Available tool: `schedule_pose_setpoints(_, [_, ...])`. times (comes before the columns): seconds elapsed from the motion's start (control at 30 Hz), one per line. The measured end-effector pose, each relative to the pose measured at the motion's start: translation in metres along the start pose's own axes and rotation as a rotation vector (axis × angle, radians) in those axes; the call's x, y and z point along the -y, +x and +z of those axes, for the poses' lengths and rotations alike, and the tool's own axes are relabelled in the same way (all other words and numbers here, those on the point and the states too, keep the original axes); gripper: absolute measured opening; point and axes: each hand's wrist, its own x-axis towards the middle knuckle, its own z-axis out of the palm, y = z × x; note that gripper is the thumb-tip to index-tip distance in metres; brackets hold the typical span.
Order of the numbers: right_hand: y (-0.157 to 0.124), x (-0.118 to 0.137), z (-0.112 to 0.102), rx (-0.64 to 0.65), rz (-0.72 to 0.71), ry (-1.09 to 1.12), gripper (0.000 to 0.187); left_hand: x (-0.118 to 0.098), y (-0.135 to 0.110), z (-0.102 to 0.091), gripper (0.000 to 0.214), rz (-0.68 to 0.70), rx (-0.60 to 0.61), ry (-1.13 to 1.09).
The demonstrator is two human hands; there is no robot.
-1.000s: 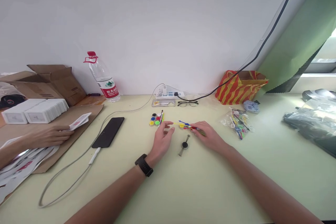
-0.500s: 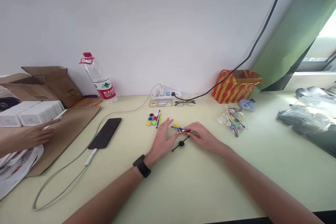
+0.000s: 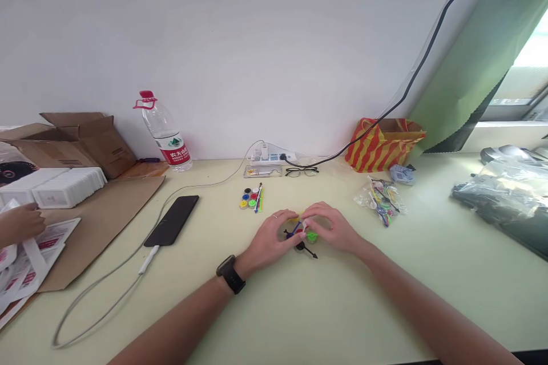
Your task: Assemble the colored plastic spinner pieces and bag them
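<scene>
My two hands meet at the middle of the pale green table. My left hand (image 3: pixel 270 239), with a black watch on its wrist, curls its fingers onto a small cluster of coloured plastic pieces (image 3: pixel 305 235), of which green, blue and yellow parts show. My right hand (image 3: pixel 331 228) pinches the same cluster from the other side. A black round piece on a thin stick (image 3: pixel 306 248) pokes out just below the fingers. Behind the hands lies a group of small coloured caps and sticks (image 3: pixel 252 198).
A black phone (image 3: pixel 172 220) on a grey cable lies to the left. A clear bag of coloured parts (image 3: pixel 381 199), a striped bag (image 3: pixel 383 142), glasses (image 3: pixel 301 171), a power strip (image 3: pixel 274 155) and a water bottle (image 3: pixel 165 132) stand further back. Another person's hand (image 3: pixel 19 223) handles cards at far left.
Both my hands have drawn toward me and closed together around the coloured pieces. The black stick piece now lies under them. The other person's hand has moved left and down.
</scene>
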Motion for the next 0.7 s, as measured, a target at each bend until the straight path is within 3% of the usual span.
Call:
schedule_pose_setpoints(0.17, [0.004,-0.04,-0.014,-0.248,0.104,-0.225,0.022,-0.016,-0.002,-0.005,0.055,0.075,0.112,0.081])
schedule_pose_setpoints(0.33, [0.004,-0.073,-0.015,-0.231,0.278,-0.448,0.03,-0.018,-0.006,-0.003,0.022,0.108,0.152,0.084])
schedule_pose_setpoints(0.43, [0.011,-0.082,-0.012,-0.213,0.343,-0.501,0.031,-0.019,-0.006,-0.001,0.02,0.12,0.147,0.124])
schedule_pose_setpoints(0.57, [0.04,-0.092,-0.021,-0.188,0.451,-0.558,0.038,-0.037,-0.004,-0.009,0.036,0.172,0.064,0.161])
schedule_pose_setpoints(0.7, [0.072,-0.104,-0.04,-0.154,0.612,-0.599,0.037,-0.081,-0.025,-0.036,0.034,0.159,-0.083,0.048])
